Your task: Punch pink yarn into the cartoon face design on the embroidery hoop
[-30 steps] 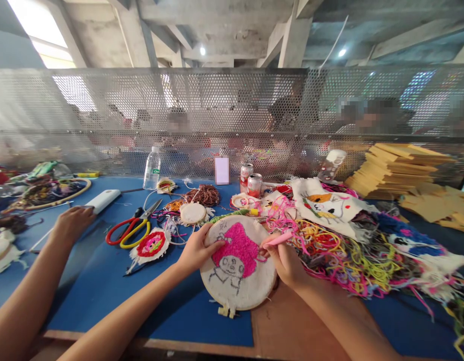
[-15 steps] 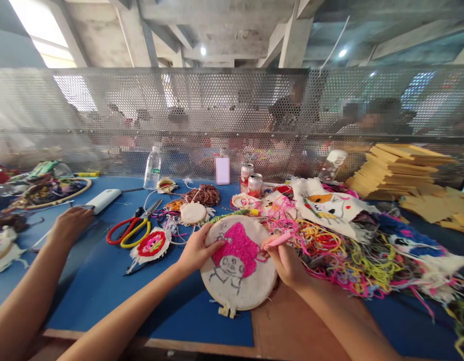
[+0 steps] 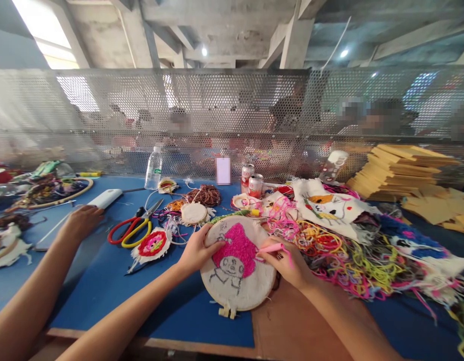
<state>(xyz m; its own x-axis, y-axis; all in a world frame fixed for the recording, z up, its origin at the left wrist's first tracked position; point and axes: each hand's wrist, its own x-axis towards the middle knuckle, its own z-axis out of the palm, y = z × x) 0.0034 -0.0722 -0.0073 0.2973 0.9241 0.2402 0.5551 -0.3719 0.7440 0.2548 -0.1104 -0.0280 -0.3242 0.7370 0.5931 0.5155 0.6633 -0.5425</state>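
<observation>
My left hand [image 3: 198, 250] grips the left edge of a round embroidery hoop [image 3: 250, 298], its thumb on the cloth. The white cloth carries a drawn figure with a looped pink yarn hood [image 3: 237, 243]; its face and body are dark outlines. My right hand [image 3: 290, 263] is closed round a pink-handled punch needle [image 3: 272, 248] at the hood's right edge; whether the tip is in the cloth I cannot tell. Pink yarn trails from the handle. The hoop tilts toward me above the table, its clamp at the bottom.
A co-worker's hand [image 3: 83, 220] lies by a white device [image 3: 107, 198] at left. Red-and-yellow scissors [image 3: 136, 235], a bottle [image 3: 153, 169] and small hoops stand between. Tangled yarn [image 3: 370, 265], drink cans [image 3: 256, 185] and stacked yellow envelopes [image 3: 401, 168] fill the right, before a perforated screen [image 3: 224, 100].
My right hand has shifted slightly, and the punch needle now points more to the left at the hood's edge. The co-worker's hand has moved right. My left hand keeps its grip.
</observation>
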